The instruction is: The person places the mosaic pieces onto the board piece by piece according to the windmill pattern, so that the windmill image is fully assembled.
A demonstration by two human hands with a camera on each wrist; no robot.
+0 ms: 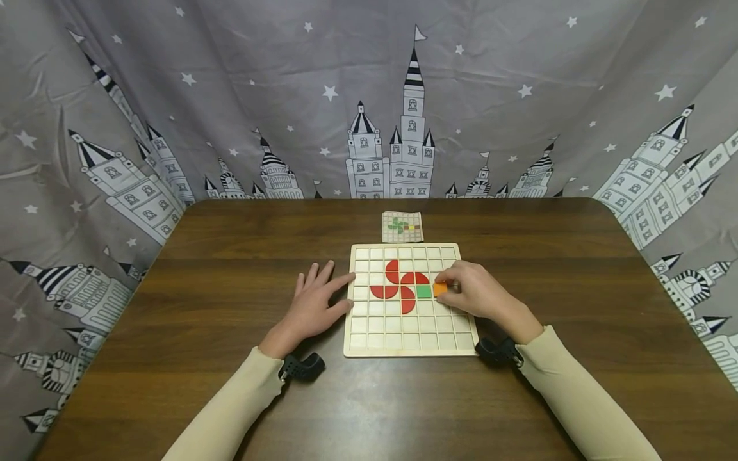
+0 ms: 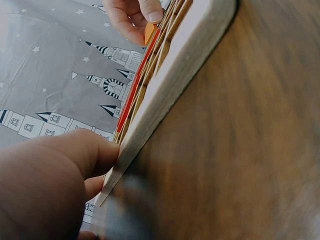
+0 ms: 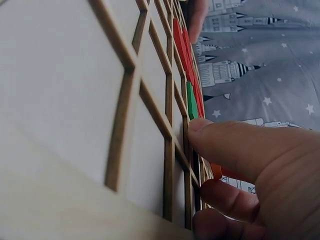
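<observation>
A wooden grid board [image 1: 410,341] lies flat on the table. My right hand [image 1: 481,291] pinches an orange square tile [image 1: 441,290] between thumb and fingers, over the right part of the grid. Just left of that tile, a green square tile [image 1: 423,292] sits in a cell. Several red quarter-round tiles [image 1: 385,292] form a pinwheel around the board's middle. At the board's left side, my left hand [image 1: 314,307] rests with its fingers spread, thumb and index finger at the edge. The left wrist view shows the left thumb [image 2: 102,152] against that edge.
Behind the board lies a small pattern card [image 1: 401,226] with a green pinwheel and a row of coloured squares. The brown wooden table [image 1: 242,256] reaches back to a grey curtain [image 1: 277,77] printed with castles and stars.
</observation>
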